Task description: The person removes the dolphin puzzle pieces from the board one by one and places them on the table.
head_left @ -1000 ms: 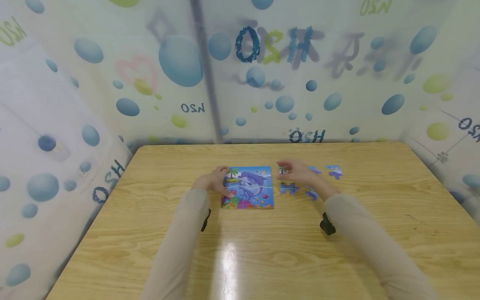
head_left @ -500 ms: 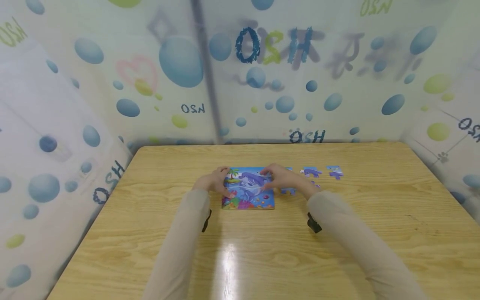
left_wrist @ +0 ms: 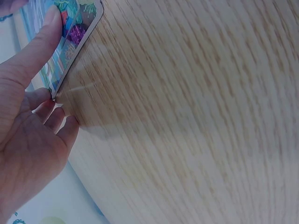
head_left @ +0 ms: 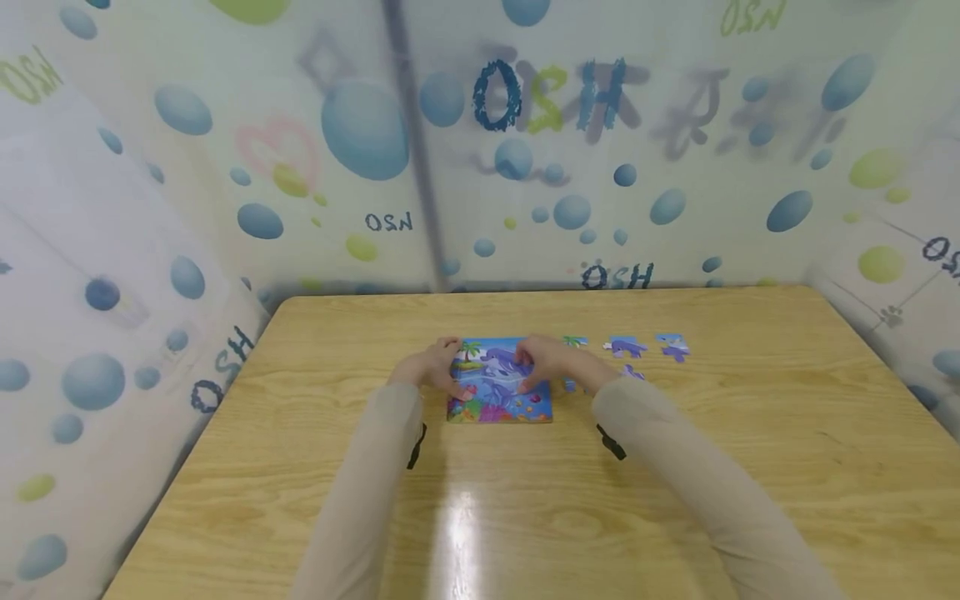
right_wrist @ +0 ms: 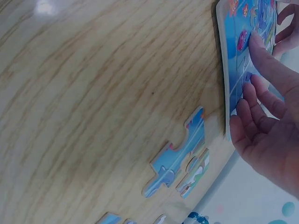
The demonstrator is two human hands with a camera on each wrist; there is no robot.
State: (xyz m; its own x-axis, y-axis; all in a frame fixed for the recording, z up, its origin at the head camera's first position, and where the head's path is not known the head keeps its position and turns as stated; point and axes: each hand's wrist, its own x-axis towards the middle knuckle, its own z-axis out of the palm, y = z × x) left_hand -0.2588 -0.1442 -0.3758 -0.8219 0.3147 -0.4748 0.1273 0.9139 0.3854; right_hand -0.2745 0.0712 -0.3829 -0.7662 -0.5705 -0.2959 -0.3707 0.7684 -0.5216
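A square dolphin jigsaw puzzle (head_left: 498,408) lies flat on the table between both hands. My left hand (head_left: 431,362) holds its left edge. In the left wrist view the thumb (left_wrist: 44,39) lies on the picture, with the fingers bent at the board's edge. Over the puzzle's right half is my right hand (head_left: 551,358). In the right wrist view its thumb (right_wrist: 264,56) and curled index finger pinch at a small blue puzzle piece (right_wrist: 248,76), mostly hidden by the fingers.
Several loose puzzle pieces lie right of the board: a palm-tree piece (head_left: 575,341), a dolphin piece (head_left: 626,347), a tail piece (head_left: 673,347) and blue ones (right_wrist: 182,147) partly behind the right arm. The wooden table (head_left: 675,517) meets a patterned curtain (head_left: 465,208) behind.
My right hand has moved left from beside the palm-tree piece onto the right half of the puzzle, leaving that piece on the table. The left hand has stayed at the left edge.
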